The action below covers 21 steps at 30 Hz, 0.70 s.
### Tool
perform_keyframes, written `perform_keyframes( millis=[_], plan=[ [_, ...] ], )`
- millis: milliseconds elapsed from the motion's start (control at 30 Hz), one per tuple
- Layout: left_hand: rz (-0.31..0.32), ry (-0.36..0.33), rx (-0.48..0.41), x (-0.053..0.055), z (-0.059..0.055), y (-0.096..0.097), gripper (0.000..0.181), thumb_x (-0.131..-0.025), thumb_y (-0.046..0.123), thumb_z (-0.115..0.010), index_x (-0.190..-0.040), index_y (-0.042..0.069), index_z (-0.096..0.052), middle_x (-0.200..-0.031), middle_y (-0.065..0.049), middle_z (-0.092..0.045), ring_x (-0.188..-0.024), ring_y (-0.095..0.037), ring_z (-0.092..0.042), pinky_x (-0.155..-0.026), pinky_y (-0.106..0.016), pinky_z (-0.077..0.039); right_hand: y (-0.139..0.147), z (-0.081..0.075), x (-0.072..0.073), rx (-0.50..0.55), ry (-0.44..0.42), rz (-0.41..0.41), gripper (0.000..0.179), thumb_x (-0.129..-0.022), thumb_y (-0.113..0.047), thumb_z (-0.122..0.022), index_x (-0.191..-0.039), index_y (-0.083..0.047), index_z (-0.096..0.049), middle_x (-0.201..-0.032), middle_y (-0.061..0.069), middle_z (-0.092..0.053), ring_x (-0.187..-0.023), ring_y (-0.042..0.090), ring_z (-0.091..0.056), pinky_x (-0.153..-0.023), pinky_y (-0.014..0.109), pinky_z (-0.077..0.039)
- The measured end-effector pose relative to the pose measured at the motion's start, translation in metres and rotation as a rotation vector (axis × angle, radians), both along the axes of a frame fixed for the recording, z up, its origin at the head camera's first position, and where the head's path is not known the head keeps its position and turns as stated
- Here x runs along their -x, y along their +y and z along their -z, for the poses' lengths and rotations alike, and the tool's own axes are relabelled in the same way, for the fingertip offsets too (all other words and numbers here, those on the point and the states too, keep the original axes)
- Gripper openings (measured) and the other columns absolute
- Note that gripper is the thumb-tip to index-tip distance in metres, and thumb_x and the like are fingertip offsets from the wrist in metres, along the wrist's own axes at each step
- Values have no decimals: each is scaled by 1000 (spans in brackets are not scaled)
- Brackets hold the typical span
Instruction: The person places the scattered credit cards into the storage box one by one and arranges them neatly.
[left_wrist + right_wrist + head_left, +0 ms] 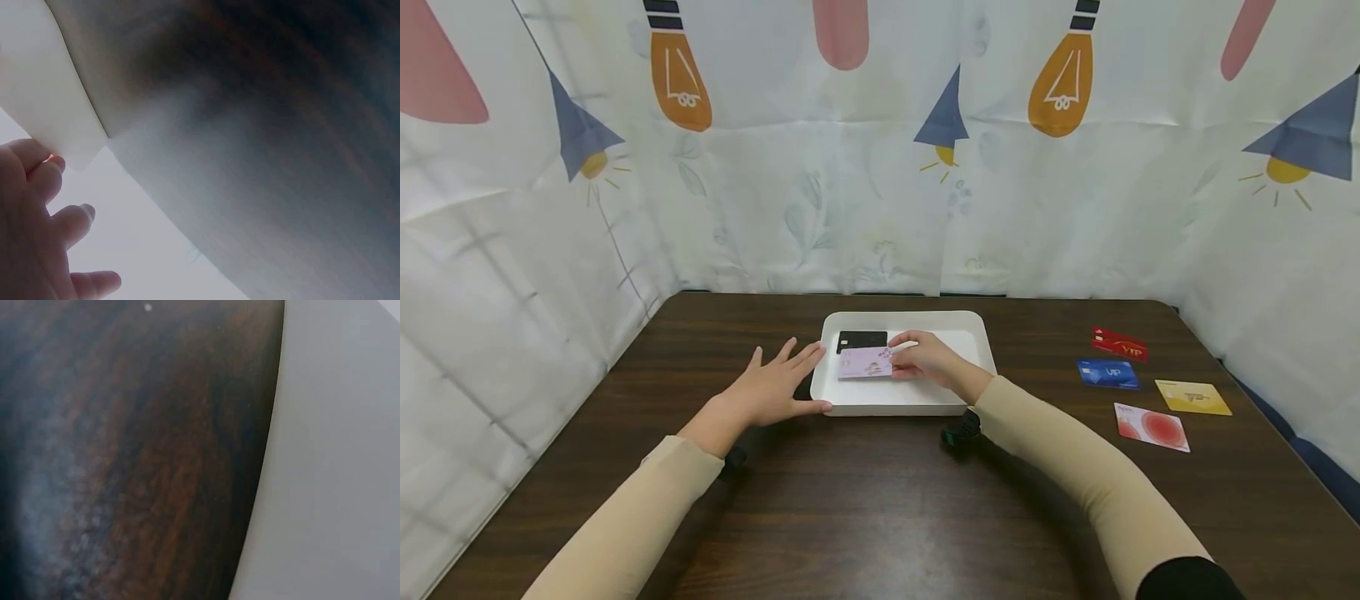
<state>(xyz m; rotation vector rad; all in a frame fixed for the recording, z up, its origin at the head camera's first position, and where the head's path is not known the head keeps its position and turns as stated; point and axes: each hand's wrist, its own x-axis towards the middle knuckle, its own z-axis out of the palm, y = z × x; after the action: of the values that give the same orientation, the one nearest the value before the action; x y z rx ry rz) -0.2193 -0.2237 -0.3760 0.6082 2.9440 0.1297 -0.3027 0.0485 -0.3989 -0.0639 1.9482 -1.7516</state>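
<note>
A white tray (895, 410) stands at the far middle of the table. Over its left half my right hand (928, 362) pinches the right end of a pale pink card (863, 363) between thumb and fingers. Just behind that card a black card (861, 338) lies in the tray, its near part covered. My left hand (773, 388) has its fingers spread, with fingertips and thumb right at the tray's left edge. In the left wrist view the fingers (72, 225) of that hand show beside the tray wall (50, 81). The right wrist view shows only tray wall and tabletop, no hand.
On the table's right side lie a red VIP card (1120, 344), a blue VIP card (1108, 374), a yellow card (1193, 397) and a white card with a red circle (1152, 427). A printed curtain (865, 208) hangs behind the dark wooden table (865, 500).
</note>
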Motion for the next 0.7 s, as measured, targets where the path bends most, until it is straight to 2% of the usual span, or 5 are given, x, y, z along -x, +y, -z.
perform_keyframes(
  millis=[333, 600, 700],
  plan=[
    [2, 0, -5, 0, -2, 0, 101, -92, 71, -59, -165, 12, -22, -169, -11, -23, -154, -43, -14, -112, -78, -8, -4, -1, 3, 12, -7, 5, 32, -98, 8, -61, -129, 5, -55, -103, 18, -59, -70, 15, -63, -65, 22, -58],
    [-1, -1, -11, 1, 0, 1, 101, -92, 71, -60, -165, 12, -23, -168, -11, -24, -154, -43, -14, -112, -78, -8, -6, 0, 6, -6, -15, -20, 43, -99, 6, -62, -142, 1, -56, -125, 23, -58, -79, 16, -63, -68, 23, -59],
    [-2, -4, -17, 1, 0, 1, 101, -92, 70, -60, -165, 12, -23, -168, -11, -24, -154, -43, -14, -112, -78, -7, -5, 0, 6, -10, -7, -50, 46, -97, 6, -63, -143, 1, -56, -121, 23, -61, -81, 17, -65, -71, 25, -60]
  ],
)
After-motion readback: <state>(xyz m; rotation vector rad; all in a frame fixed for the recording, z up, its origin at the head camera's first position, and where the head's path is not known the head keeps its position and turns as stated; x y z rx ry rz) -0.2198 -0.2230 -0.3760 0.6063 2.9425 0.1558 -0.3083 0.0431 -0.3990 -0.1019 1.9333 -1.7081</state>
